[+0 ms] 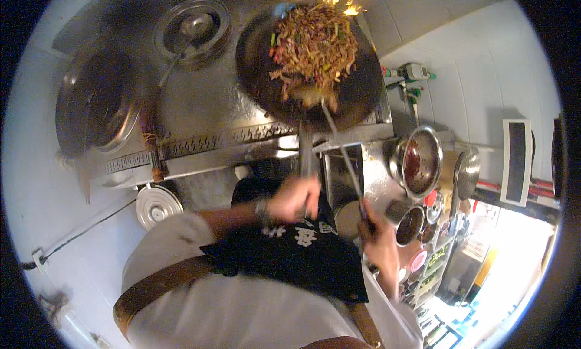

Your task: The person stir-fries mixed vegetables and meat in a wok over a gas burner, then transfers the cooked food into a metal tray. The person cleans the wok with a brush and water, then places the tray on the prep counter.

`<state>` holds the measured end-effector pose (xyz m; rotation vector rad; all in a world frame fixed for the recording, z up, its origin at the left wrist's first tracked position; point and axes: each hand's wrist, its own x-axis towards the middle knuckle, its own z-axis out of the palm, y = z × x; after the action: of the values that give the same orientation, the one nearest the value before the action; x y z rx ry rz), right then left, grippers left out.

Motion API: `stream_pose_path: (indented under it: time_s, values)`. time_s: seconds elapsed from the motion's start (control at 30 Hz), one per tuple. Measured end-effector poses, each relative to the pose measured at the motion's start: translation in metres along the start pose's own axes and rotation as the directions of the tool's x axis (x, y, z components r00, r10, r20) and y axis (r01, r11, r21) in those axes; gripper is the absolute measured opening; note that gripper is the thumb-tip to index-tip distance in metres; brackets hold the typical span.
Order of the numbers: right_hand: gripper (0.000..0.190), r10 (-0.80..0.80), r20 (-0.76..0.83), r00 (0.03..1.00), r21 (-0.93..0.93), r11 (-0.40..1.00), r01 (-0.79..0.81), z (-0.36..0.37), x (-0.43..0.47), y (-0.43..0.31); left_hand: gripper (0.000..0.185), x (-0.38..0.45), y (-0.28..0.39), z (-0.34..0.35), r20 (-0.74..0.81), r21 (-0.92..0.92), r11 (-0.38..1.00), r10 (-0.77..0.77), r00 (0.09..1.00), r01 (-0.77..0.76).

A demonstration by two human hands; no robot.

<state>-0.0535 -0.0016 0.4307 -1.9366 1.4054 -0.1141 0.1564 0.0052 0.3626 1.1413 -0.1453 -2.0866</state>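
Note:
My left hand [295, 198] is closed around the long handle [306, 145] of a dark wok [254, 77]. In my right hand [380, 242] is the grip of a long-handled cooking ladle or spatula [342, 151]; its head lies among the food at the wok's near side and is blurred. A heap of stir-fried strips with bits of green and red vegetable [317, 45] sits in the far half of the wok, some of it seemingly in motion. Orange flames [342, 2] flare at the wok's far rim.
Left of the wok stand a metal bowl [161, 36] with a ladle [197, 26] in it, and another wok [91, 104] with a brush-like tool [153, 154] nearby. To my right are a steel bowl of reddish sauce [413, 163], a perforated skimmer [468, 172] and several seasoning containers [410, 225].

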Motion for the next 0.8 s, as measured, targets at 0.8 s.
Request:
stream_pose_path:
  time_s: [0.8]
  values:
    - [0.043, -0.154, -0.147, 0.977, -0.166, 0.978, 0.129, -0.03, 0.104, -0.007, 0.011, 0.121, 0.059, -0.047, 0.087, -0.504, 0.85, 0.223, 0.971, -0.151]
